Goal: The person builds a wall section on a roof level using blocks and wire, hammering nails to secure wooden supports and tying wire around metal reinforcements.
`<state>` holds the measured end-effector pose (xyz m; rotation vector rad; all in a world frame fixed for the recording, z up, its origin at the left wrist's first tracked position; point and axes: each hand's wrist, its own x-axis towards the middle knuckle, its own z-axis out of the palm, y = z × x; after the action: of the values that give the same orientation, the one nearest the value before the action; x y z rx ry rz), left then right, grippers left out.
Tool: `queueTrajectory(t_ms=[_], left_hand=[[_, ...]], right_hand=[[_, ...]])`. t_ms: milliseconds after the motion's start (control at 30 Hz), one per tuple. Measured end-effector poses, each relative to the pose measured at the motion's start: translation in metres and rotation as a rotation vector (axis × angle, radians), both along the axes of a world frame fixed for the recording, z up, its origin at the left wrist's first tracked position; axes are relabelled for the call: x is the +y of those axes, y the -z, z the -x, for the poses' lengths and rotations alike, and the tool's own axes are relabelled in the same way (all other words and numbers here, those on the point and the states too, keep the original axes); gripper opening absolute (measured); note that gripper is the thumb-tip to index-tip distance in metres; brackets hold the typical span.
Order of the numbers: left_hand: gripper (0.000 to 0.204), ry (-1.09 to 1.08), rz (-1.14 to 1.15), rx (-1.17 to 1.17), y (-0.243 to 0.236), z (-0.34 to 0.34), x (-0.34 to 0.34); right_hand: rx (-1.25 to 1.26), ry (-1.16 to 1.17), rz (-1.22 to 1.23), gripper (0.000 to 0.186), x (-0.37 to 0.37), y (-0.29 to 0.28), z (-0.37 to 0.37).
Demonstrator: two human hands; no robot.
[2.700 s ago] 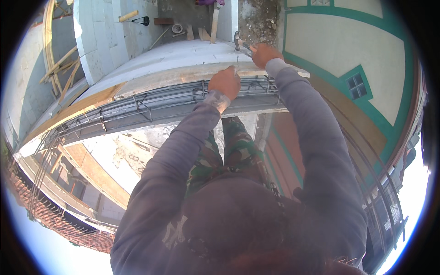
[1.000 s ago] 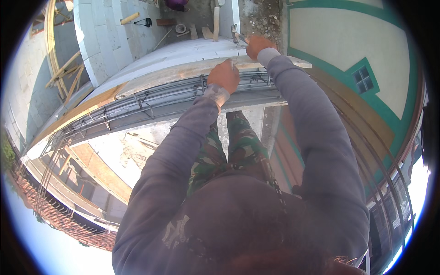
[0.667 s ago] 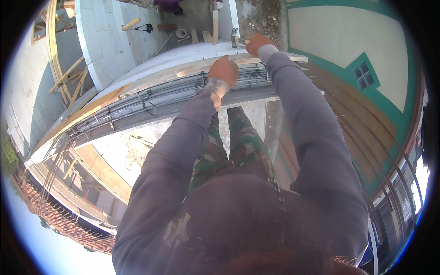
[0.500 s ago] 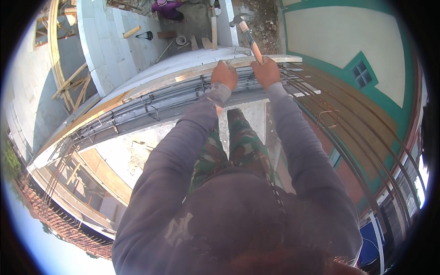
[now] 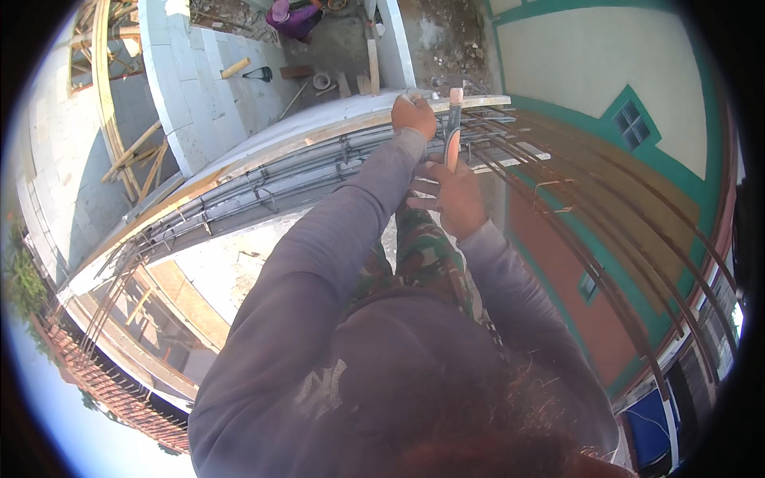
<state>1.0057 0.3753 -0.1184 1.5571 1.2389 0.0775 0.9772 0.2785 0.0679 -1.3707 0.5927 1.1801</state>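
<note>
My left hand (image 5: 414,117) is closed at the top edge of the long wooden form board (image 5: 303,142). Whatever its fingers pinch is too small to make out. Close to its right, my right hand (image 5: 460,199) grips a hammer (image 5: 453,137) with an orange and black handle. Some fingers of that hand stretch toward the left wrist. The hammer points away from me, its far end over the board; its head is hard to make out. Below the board, a cage of steel reinforcing bars (image 5: 263,182) runs inside the formwork.
Long bare rebars (image 5: 606,223) jut out to the right beside a green-trimmed wall (image 5: 606,72). A person in purple (image 5: 293,22) works on the ground far below. Pale block walls (image 5: 215,80) and loose timber (image 5: 107,88) stand at left.
My right hand has drawn back toward me with the hammer, off the board's edge. My left hand has shifted slightly right and away along the board.
</note>
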Motion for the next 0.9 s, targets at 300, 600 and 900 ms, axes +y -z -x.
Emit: queueTrajectory(t_ms=[300, 600, 900], left_hand=[[0.028, -0.073, 0.378, 0.033, 0.022, -0.025, -0.023], [0.036, -0.091, 0.391, -0.183, -0.032, 0.046, -0.064], [0.024, -0.088, 0.581, -0.204, -0.031, 0.106, -0.086]], right_hand=[[-0.694, -0.311, 0.328, 0.021, -0.023, -0.014, -0.029], [-0.871, -0.521, 0.471, 0.030, -0.084, -0.005, 0.025], [-0.904, -0.374, 0.477, 0.037, -0.138, 0.016, 0.105]])
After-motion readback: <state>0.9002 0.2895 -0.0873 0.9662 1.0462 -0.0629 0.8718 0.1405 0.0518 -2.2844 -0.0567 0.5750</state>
